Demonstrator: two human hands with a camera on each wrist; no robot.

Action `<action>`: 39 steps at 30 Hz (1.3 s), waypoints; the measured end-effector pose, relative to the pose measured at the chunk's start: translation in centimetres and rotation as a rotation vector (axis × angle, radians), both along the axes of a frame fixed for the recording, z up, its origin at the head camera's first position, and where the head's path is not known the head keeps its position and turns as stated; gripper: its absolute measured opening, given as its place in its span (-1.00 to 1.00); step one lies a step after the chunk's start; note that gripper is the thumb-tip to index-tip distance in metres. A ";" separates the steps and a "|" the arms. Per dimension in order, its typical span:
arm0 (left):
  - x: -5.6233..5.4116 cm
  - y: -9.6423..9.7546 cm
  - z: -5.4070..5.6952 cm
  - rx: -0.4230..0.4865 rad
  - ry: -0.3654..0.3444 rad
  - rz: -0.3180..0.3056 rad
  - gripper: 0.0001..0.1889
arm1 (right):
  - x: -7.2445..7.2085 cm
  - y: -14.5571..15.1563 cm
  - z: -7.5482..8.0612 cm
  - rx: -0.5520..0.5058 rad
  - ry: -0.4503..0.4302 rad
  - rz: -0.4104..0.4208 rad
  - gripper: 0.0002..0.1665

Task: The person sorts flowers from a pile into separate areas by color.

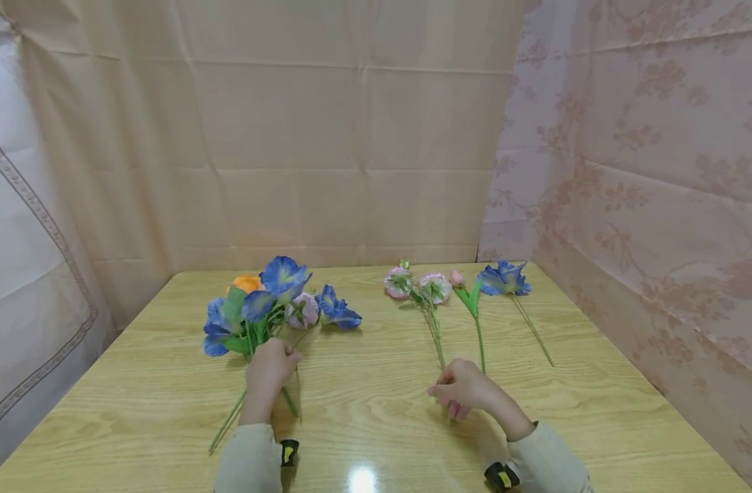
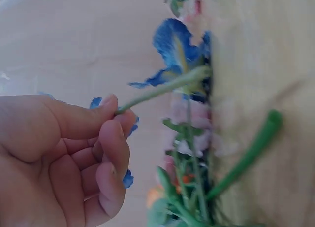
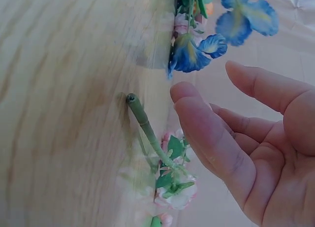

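Observation:
My left hand point(image 1: 271, 370) pinches a green stem point(image 2: 167, 88) between thumb and fingertips. Blue petals point(image 2: 128, 178) peek out behind those fingers; a blue iris point(image 1: 283, 276) rises over the bunch just beyond this hand. Beneath and around it lie more blue irises, a pale pink-purple bloom point(image 1: 303, 311) and an orange flower point(image 1: 248, 283). My right hand point(image 1: 465, 385) holds nothing, its thumb and forefinger apart in the right wrist view. It hovers close to the lower stem point(image 3: 147, 131) of the pink-and-white flowers point(image 1: 435, 287), which lie on the table.
Right of the pink-and-white flowers lie a pink tulip point(image 1: 457, 279) with green leaves and a separate blue iris point(image 1: 504, 279). All rest on a wood-grain table point(image 1: 364, 383). Behind it hangs a beige curtain point(image 1: 351, 137), and a floral cloth point(image 1: 659, 171) hangs along the right.

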State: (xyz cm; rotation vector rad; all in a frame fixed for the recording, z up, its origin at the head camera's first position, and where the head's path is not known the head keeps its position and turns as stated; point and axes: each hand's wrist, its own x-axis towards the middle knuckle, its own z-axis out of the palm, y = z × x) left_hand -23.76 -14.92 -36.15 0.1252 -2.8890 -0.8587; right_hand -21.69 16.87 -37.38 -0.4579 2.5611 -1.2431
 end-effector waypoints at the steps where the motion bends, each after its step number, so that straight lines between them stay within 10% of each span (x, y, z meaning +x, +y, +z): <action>1: 0.2 0.2 0.3 0.000 0.016 -0.012 -0.56 | 0.0 -0.1 0.0 0.000 0.000 0.001 -0.77; 16: 2.4 3.7 3.1 0.133 0.113 -0.198 -0.85 | 0.3 -1.7 0.5 -0.070 0.017 0.125 -0.59; 39: 3.5 7.3 3.2 0.267 0.231 -0.467 -0.83 | 1.6 -6.8 0.8 -0.361 0.065 0.196 -0.72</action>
